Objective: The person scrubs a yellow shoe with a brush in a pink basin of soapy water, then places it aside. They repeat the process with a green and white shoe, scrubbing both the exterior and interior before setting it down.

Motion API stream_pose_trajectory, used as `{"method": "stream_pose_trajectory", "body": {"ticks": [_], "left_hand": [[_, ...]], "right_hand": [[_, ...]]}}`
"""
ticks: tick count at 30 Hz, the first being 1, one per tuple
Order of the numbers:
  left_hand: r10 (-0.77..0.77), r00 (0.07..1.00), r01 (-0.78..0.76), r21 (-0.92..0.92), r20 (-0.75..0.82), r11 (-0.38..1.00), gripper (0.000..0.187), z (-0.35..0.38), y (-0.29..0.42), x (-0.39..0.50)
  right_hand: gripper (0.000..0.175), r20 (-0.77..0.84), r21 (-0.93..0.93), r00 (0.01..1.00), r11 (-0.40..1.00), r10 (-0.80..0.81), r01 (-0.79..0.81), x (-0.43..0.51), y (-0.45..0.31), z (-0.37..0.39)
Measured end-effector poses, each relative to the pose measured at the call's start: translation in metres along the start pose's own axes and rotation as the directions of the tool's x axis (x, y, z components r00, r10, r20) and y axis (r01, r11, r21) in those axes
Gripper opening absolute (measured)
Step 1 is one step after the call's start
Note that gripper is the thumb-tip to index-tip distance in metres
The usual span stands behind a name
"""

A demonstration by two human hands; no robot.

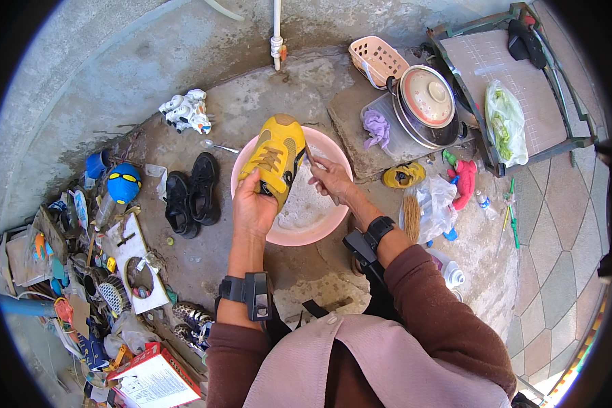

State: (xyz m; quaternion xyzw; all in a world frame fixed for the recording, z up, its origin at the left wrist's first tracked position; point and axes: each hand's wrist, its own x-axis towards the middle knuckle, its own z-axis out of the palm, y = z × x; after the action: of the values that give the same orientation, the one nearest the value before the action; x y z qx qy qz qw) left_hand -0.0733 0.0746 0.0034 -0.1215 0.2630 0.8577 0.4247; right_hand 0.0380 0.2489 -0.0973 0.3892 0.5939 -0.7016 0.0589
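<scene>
A yellow sneaker (277,158) with tan laces is held by its heel end in my left hand (255,199), toe pointing up and away. My right hand (331,178) grips a thin brown brush-like tool (310,157) whose far end meets the shoe's right side; its bristles cannot be made out. Beneath both hands is a pink plastic basin (342,204) with sudsy, cloudy water (306,204). Another yellow sneaker (403,175) lies on the ground to the right. A pair of black shoes (191,196) stands left of the basin.
Left lies a heap of clutter with a red-and-white box (155,380). A metal spoon (220,147) and toy robot (187,110) are beyond the black shoes. Right are a lidded pot (427,97), purple cloth (376,128), straw brush (411,219), plastic bag (433,204) and metal-framed rack (551,150).
</scene>
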Motion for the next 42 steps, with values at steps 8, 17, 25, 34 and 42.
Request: {"method": "stream_pose_trajectory", "body": {"ticks": [8, 17, 25, 34, 42], "left_hand": [[0.009, 0.989, -0.04, -0.211, -0.146, 0.977, 0.044, -0.01, 0.007, 0.011], [0.072, 0.939, -0.152, -0.218, -0.335, 0.964, 0.035, -0.025, -0.006, 0.029], [0.021, 0.986, -0.03, -0.054, -0.165, 0.998, 0.031, -0.027, -0.036, 0.026], [-0.016, 0.997, 0.015, -0.022, -0.081, 1.0, 0.046, -0.013, -0.029, 0.024], [0.011, 0.995, 0.001, 0.13, -0.095, 0.991, 0.041, -0.011, -0.036, 0.02]], "right_hand": [[0.051, -0.09, -0.656, 0.986, 0.736, 0.143, -0.167, 0.015, 0.109, 0.018], [0.047, 0.116, -0.059, 0.99, 0.994, -0.079, 0.086, -0.053, -0.033, 0.011], [0.045, 0.061, -0.824, 0.758, 0.395, -0.649, 0.405, -0.102, -0.043, 0.052], [0.048, 0.18, -0.701, 0.704, 0.412, -0.687, 0.581, -0.11, -0.051, 0.044], [0.046, 0.055, -0.881, 0.713, 0.303, -0.699, 0.365, -0.099, -0.067, 0.035]]}}
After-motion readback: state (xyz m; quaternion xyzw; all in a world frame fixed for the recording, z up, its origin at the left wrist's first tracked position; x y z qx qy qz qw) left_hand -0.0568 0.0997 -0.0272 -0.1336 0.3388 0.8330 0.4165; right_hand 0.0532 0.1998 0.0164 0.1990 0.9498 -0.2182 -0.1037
